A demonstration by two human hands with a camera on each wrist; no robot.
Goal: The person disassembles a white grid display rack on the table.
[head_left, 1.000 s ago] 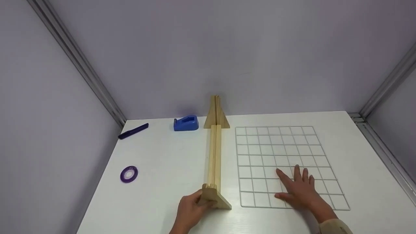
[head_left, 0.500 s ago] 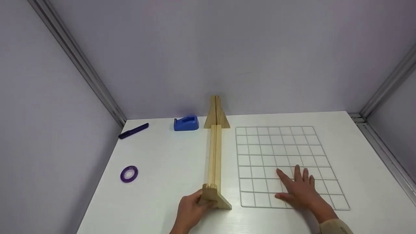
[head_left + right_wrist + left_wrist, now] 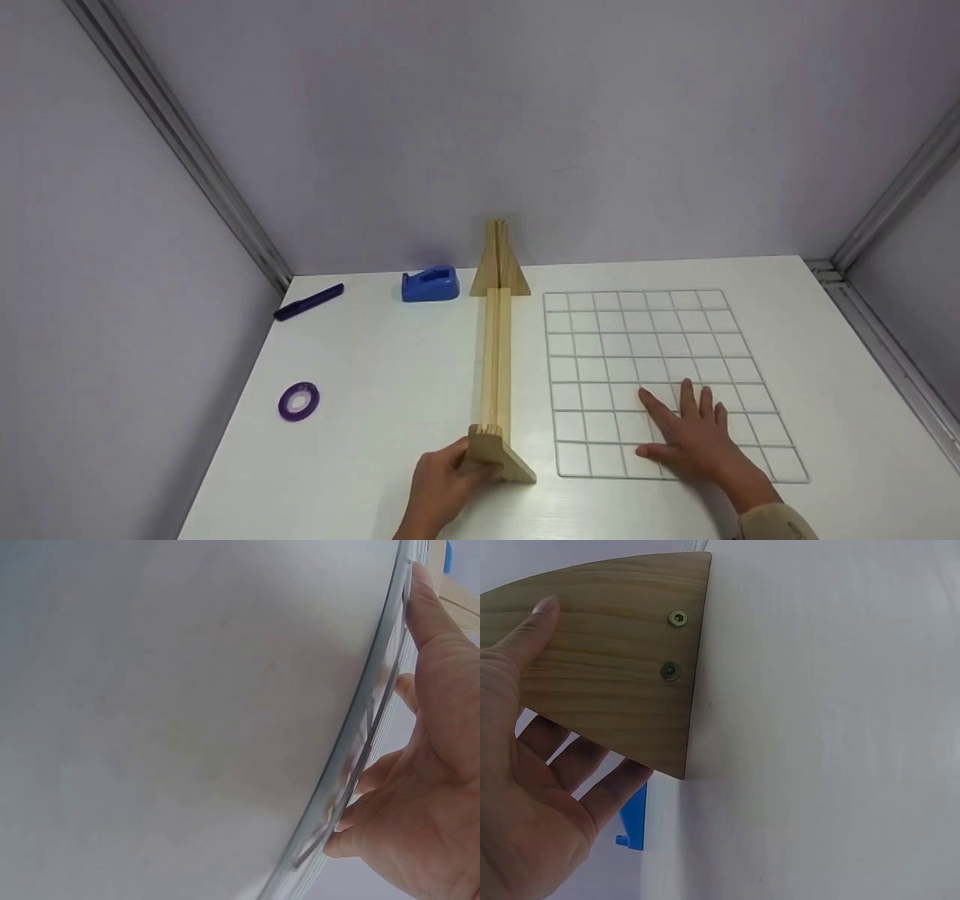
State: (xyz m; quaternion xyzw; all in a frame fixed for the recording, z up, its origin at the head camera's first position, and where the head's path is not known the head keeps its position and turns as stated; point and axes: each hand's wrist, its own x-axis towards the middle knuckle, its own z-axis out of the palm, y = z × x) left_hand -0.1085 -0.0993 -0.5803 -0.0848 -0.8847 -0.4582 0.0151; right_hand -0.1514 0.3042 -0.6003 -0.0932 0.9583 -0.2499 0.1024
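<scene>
A long wooden stand (image 3: 504,360) with a grooved bar and a flared foot at each end runs from front to back on the white table. My left hand (image 3: 441,484) grips its near foot (image 3: 622,637), the thumb on the outer face beside two screws and the fingers behind the slanted edge. To the right lies a wire grid panel (image 3: 600,356), flat on the table. My right hand (image 3: 697,442) rests on the grid's near part with its fingers spread; in the right wrist view the fingertips (image 3: 341,844) touch the wires.
A blue tape dispenser (image 3: 431,285) stands by the back edge, left of the stand's far foot. Farther left lie a dark pen-like object (image 3: 309,302) and a purple ring-shaped roll (image 3: 298,402). Grey walls with metal rails close off the back and sides.
</scene>
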